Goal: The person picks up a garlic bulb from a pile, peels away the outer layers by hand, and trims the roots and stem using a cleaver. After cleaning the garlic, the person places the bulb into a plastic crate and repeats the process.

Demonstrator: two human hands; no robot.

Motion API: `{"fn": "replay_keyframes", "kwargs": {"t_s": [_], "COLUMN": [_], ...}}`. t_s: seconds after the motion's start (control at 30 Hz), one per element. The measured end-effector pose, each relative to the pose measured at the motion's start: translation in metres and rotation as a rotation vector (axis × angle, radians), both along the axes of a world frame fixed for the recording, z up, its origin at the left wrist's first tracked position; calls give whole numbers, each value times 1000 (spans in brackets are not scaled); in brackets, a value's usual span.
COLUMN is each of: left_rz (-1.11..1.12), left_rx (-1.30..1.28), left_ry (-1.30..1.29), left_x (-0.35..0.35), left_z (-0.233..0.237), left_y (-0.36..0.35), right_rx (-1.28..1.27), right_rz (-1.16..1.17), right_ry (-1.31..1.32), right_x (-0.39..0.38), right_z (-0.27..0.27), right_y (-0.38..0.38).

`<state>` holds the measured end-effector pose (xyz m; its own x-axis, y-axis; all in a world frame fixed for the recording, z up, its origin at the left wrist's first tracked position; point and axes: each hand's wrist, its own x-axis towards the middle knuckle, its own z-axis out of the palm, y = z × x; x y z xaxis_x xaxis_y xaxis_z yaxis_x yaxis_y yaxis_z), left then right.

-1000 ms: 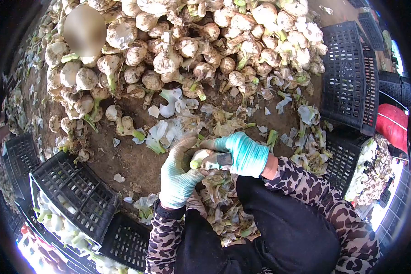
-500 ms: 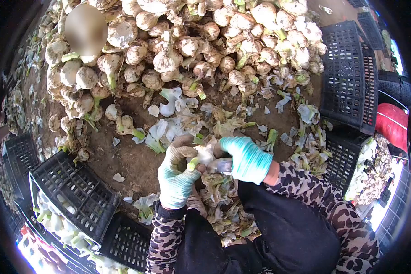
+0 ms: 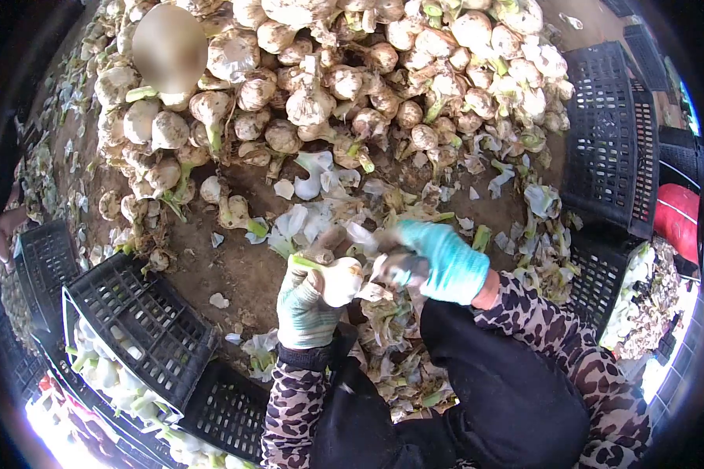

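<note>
My left hand (image 3: 305, 309), in a pale green and tan glove, is closed around a garlic bulb (image 3: 342, 281). The bulb's white side faces right, and its green stem (image 3: 305, 263) points up and left past my thumb. Just right of the bulb is my right hand (image 3: 446, 262) in a turquoise glove, its fingers wrapped round a short grey tool (image 3: 411, 268) that looks like a knife, smeared by motion. A whitish strip of skin (image 3: 361, 237) shows between the hands. Peeled skins (image 3: 403, 344) lie beneath them, between my legs.
A large heap of unpeeled garlic (image 3: 313, 102) fills the far side. Black crates stand at the right (image 3: 602, 141) and left (image 3: 137, 328); the left one holds white bulbs with green stems (image 3: 109, 371). A red sack (image 3: 677, 223) sits at far right. Loose skins (image 3: 313, 176) litter the ground.
The bulb has turned in my left hand, showing a larger white side. My right hand has shifted slightly right, and the whitish strip now shows between the hands. The whole view has shifted a little.
</note>
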<state>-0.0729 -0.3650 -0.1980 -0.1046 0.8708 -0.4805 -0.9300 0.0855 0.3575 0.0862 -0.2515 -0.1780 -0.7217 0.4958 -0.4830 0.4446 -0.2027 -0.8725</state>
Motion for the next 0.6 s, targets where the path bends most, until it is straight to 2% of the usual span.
{"fn": "replay_keyframes", "kwargs": {"t_s": [0.07, 0.1, 0.13, 0.17, 0.23, 0.27, 0.3, 0.4, 0.43, 0.47, 0.53, 0.57, 0.6], "left_rz": [6, 82, 161, 78, 59, 34, 74, 138, 55, 54, 11, -85, -87], "left_rx": [-7, -43, -77, -60, -73, -87, -13, -113, -28, -25, 0, -72, -73], "left_ry": [43, 89, 136, 138, 172, 203, 83, 157, 218, 218, 451, 469, 465], "left_x": [6, 10, 12, 9, 10, 11, 9, 10, 4, 4, 8, 7, 9], "left_z": [2, -2, -4, -4, -8, -10, -10, 4, -2, -3, -4, 1, 4], "left_y": [5, 6, 6, 3, 2, 1, 3, 8, 4, 5, 8, 7, 8], "right_rx": [163, 372, 344, 363, 380, 362, 344, 219, 146, 149, -113, 0, 60], "right_rz": [168, 228, 197, 147, 100, 65, 30, -114, -156, -157, -57, 24, 126], "right_ry": [-49, -102, -136, -70, 0, -95, -190, -243, -39, -39, 79, 89, 6], "right_x": [-7, -14, -14, -13, -11, -9, -7, 4, 1, -1, -18, -17, -21], "right_z": [9, 16, 13, 7, -5, -9, -14, -18, -19, -15, 11, 6, 11], "right_y": [-3, -4, -11, -17, -22, -22, -20, -7, -11, -12, -8, -10, -8]}}
